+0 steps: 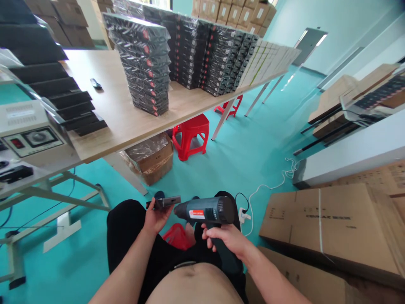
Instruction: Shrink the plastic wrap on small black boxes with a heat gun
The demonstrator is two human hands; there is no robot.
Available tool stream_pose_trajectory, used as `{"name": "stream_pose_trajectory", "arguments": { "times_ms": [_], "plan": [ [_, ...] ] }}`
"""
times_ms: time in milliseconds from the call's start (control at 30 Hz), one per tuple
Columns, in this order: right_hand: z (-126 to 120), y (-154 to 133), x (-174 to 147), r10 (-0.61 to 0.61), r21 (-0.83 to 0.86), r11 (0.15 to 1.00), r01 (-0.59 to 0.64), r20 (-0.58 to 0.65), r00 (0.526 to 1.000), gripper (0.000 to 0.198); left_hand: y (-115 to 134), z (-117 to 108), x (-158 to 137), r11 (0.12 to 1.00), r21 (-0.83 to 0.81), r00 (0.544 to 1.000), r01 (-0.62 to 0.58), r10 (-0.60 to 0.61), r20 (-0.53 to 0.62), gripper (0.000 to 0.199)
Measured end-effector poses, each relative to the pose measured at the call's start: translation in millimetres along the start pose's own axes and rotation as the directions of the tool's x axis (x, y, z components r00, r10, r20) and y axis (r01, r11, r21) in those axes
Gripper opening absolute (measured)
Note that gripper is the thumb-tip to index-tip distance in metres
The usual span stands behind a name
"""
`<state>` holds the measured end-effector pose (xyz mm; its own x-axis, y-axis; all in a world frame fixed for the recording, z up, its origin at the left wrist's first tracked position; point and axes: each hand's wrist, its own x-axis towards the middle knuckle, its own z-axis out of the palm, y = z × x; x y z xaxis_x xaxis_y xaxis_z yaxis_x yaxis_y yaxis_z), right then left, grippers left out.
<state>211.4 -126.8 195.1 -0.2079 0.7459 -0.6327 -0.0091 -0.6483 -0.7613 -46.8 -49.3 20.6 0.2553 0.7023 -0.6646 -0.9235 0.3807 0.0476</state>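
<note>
My right hand (223, 237) is wrapped round the grip of a dark heat gun (205, 210), held level above my lap with its nozzle pointing left. In my left hand (157, 217) is a dark, flat box (167, 202), gripped at its near side with the fingers closed on it. The nozzle is close to the box; whether they touch I cannot tell. What is inside the box does not show.
Film-wrapped black boxes (148, 67) stand in stacks on the wooden table (120, 122). A machine with a dial (31, 135) is at left. Red stools (193, 131) and an open carton (155, 162) sit below. Large cartons (332, 223) and a power strip (244, 216) lie right.
</note>
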Motion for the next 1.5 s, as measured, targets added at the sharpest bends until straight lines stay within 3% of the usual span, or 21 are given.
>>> {"name": "stream_pose_trajectory", "arguments": {
  "times_ms": [67,200,333,500,600,700,833,967,1167,1333,1500],
  "plan": [
    [5,-2,2,-0.045,0.045,0.998,0.044,0.018,0.999,0.032,1,-3,2,0.999,0.025,0.999,-0.039,0.039,0.019,0.033],
    [3,-5,10,-0.020,0.066,0.997,0.027,-0.111,0.994,0.032,1,-6,1,0.999,0.007,0.999,-0.047,0.046,0.017,0.036],
    [-7,-2,16,-0.003,0.094,0.996,0.006,-0.034,0.999,0.036,2,-8,-1,0.999,-0.008,0.998,-0.051,0.051,0.035,0.038],
    [-9,1,14,-0.041,0.176,0.983,0.058,-0.102,0.994,0.033,0,-8,2,0.997,0.018,0.996,-0.070,0.068,0.053,0.033],
    [-1,-1,8,-0.003,0.121,0.993,0.004,-0.008,1.000,0.032,0,-6,2,0.996,0.069,0.997,-0.058,0.054,0.058,0.029],
    [14,-5,5,-0.051,0.071,0.996,0.045,0.088,0.995,0.032,-1,-4,2,0.993,0.106,0.998,-0.057,0.053,0.041,0.024],
    [26,-13,8,-0.147,0.079,0.987,0.142,0.059,0.987,0.030,-1,-5,1,0.990,0.112,0.996,-0.085,0.081,0.033,0.024],
    [23,-18,9,-0.127,-0.017,0.991,0.132,0.183,0.975,0.022,2,-9,1,0.992,0.106,0.995,-0.072,0.064,0.080,0.023],
    [21,-19,10,-0.134,-0.007,0.991,0.135,0.078,0.988,0.025,0,-9,3,0.988,0.141,0.997,-0.061,0.054,0.052,0.026],
    [26,-25,10,-0.146,-0.044,0.987,0.153,0.127,0.981,0.024,-4,-5,4,0.981,0.193,0.999,-0.039,0.044,-0.024,0.021],
    [14,-17,4,-0.086,-0.177,0.976,0.126,0.217,0.972,0.011,-2,-5,2,0.988,0.148,0.998,0.033,-0.040,0.043,0.033]
  ]
}}
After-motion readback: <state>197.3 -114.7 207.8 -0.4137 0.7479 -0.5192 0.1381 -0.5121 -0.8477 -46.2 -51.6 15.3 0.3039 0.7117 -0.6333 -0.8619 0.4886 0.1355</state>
